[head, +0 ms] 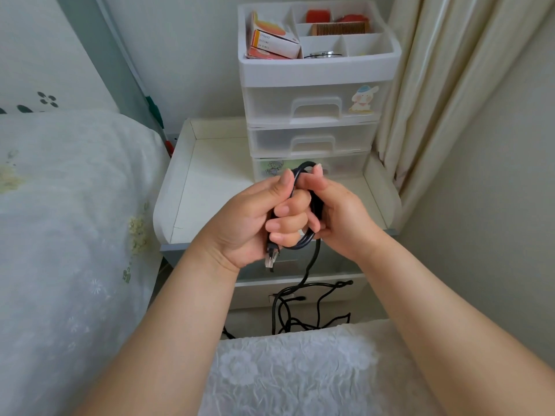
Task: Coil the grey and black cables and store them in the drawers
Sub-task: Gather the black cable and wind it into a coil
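1. Both hands are up in front of the drawer unit, working the black cable. The left hand has its fingers curled tight around a small bundle of loops, thumb pressed on top.
2. The right hand closes in from 3 o'clock, its fingers pinching the top arc of the loop against the left thumb. The hands are touching.
3. A clear plug pokes out below the left palm at 6 o'clock (looks like a network-type end, though I can't swear to it).
4. The rest of the cable drops from the bundle and lies in a loose tangle on the floor at 6 o'clock, in front of the lower cabinet drawers.
5. Handling call: light, supple, a bit springy. The loops will likely pop open if the left grip slackens, so hold the bundle at its crossing and feed the slack with the right.
6. That floor tangle may snag as it is drawn up; slow pulls look wise.
7. Room: the white tabletop has raised edges, with bare space at 9 o'clock of the drawers. The bed crowds the 9 o'clock side, a curtain the 3 o'clock side.
8. All three drawers look closed, so one hand must come free to open one. No grey cable that I can see.
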`<state>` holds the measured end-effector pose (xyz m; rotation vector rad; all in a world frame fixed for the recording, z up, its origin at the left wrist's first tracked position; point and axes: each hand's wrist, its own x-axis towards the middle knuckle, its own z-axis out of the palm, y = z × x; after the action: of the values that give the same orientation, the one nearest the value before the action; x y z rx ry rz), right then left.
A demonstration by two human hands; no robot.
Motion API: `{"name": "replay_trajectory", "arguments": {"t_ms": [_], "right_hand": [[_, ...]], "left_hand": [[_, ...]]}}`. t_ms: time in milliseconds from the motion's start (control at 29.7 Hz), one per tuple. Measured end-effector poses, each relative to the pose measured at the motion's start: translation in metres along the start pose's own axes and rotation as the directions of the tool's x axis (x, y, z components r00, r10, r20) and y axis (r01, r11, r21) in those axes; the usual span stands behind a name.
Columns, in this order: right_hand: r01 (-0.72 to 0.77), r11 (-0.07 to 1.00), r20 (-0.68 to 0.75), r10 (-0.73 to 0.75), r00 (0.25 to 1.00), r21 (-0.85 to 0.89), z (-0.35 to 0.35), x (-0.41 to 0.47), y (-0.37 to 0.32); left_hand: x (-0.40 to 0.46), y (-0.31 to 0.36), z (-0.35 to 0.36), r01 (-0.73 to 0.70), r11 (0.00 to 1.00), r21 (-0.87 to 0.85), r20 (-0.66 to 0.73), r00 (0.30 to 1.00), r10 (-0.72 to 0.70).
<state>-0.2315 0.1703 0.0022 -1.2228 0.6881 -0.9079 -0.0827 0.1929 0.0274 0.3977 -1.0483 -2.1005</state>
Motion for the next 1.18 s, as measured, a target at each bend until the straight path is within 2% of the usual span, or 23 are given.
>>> {"name": "replay_trajectory", "arguments": {"t_ms": [101,168,269,370,438,573,707,775,876,943,977,1044,1111,1179], "right_hand": [[-0.104,0.987,0.111,0.09,0.99,0.125,-0.004,0.002,0.002],[-0.15,0.98,0.129,0.133,0.983,0.134,-0.005,0.003,0.004],[-0.115,0.992,-0.042,0.113,0.993,-0.043,0.0,0.0,0.007],[-0.133,0.923,-0.28,0.028,0.96,-0.362,0.006,-0.002,0.015],[-0.215,0.884,-0.376,0.048,0.925,-0.416,0.008,-0.001,0.023],[-0.323,0.822,-0.416,0.118,0.902,-0.469,0.012,-0.002,0.035],[-0.276,0.765,-0.435,-0.007,0.9,-0.582,0.016,-0.004,0.043],[-0.281,0.639,-0.411,-0.062,0.91,-0.717,0.019,-0.004,0.042],[-0.228,0.382,-0.293,-0.12,0.948,-0.896,0.027,-0.005,0.037],[-0.162,0.315,-0.209,-0.124,0.97,-0.935,0.032,-0.004,0.035],[-0.139,0.317,-0.18,-0.104,0.978,-0.938,0.034,-0.004,0.033],[-0.119,0.386,-0.14,-0.026,0.99,-0.915,0.033,-0.003,0.027],[-0.109,0.505,-0.084,0.072,0.994,-0.856,0.028,-0.002,0.02],[-0.098,0.622,-0.004,0.151,0.989,-0.777,0.023,-0.002,0.015]], "left_hand": [[0.0,-0.001,0.0,-0.037,0.999,-0.035,-0.038,0.999,0.036],[0.0,0.0,-0.003,-0.1,0.989,-0.107,-0.071,0.993,0.093],[-0.002,0.01,-0.01,-0.284,0.937,-0.205,-0.209,0.947,0.242],[-0.006,0.021,-0.016,-0.495,0.837,-0.233,-0.43,0.824,0.368],[-0.007,0.024,-0.018,-0.607,0.771,-0.19,-0.549,0.717,0.429],[-0.007,0.027,-0.022,-0.724,0.678,-0.124,-0.678,0.561,0.475],[-0.008,0.028,-0.025,-0.764,0.644,-0.033,-0.767,0.433,0.474],[-0.005,0.024,-0.024,-0.729,0.682,0.062,-0.769,0.4,0.499],[0.002,0.015,-0.021,-0.562,0.746,0.358,-0.667,0.405,0.625],[0.003,0.009,-0.018,-0.387,0.669,0.635,-0.501,0.453,0.738],[0.003,0.006,-0.018,-0.285,0.578,0.765,-0.399,0.494,0.772],[0.002,0.0,-0.021,-0.092,0.327,0.941,-0.207,0.606,0.768],[0.0,-0.004,-0.026,0.051,0.089,0.995,-0.099,0.713,0.695],[-0.004,-0.006,-0.03,0.148,-0.088,0.985,-0.063,0.786,0.615]]}}
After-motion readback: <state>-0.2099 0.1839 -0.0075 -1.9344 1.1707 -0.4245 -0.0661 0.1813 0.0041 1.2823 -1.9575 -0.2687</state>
